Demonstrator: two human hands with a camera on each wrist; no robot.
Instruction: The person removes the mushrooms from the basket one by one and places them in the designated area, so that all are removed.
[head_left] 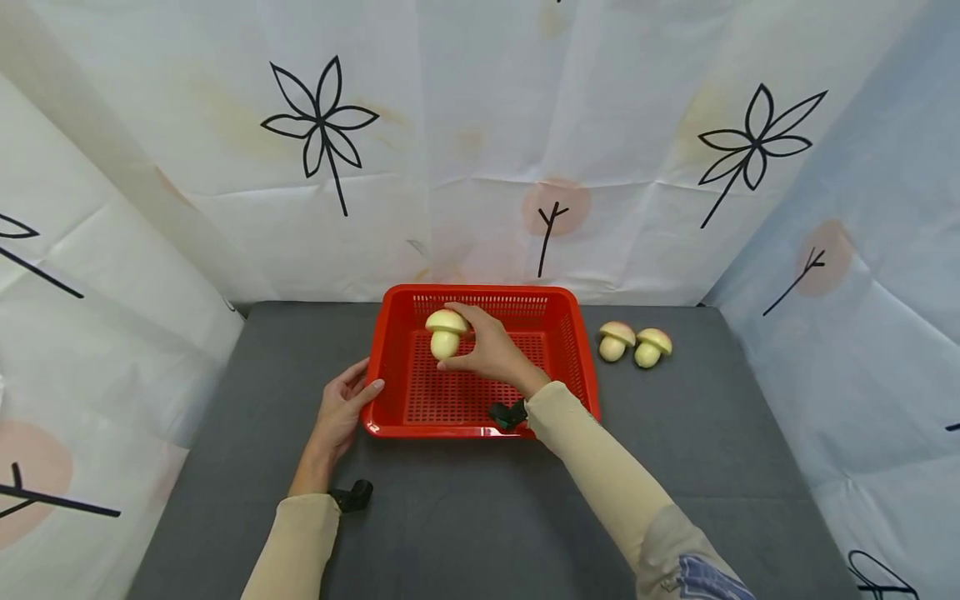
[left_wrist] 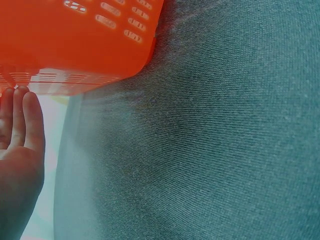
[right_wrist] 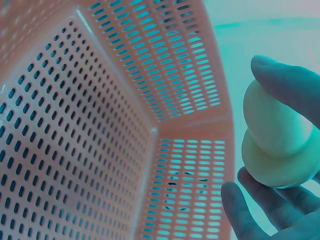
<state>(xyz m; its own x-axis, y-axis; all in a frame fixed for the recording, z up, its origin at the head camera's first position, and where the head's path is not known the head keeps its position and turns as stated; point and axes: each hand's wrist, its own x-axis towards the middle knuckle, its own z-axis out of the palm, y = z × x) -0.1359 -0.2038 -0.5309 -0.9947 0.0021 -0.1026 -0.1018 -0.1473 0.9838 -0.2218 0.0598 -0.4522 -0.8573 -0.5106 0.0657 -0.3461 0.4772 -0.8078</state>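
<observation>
A toy mushroom (head_left: pixel 444 343) with a yellow cap and pale stem is pinched in my right hand (head_left: pixel 491 346), above the left part of a red plastic basket (head_left: pixel 450 432). Its cap points up in the head view. In the right wrist view, thumb and fingers lie around the mushroom (right_wrist: pixel 275 120), past the basket's edge. My left hand (head_left: pixel 341 408) holds the basket's left side, thumb over the rim. Its fingers (left_wrist: pixel 32 120) lie straight against the outer wall in the left wrist view, where the thumb is hidden.
Two more toy mushrooms, one on the left (head_left: pixel 614 342) and one on the right (head_left: pixel 652 347), lie beside the basket. Under everything is a grey cloth-covered table (head_left: pixel 465 525). White curtains (head_left: pixel 465 125) with drawn flowers stand behind and at both sides.
</observation>
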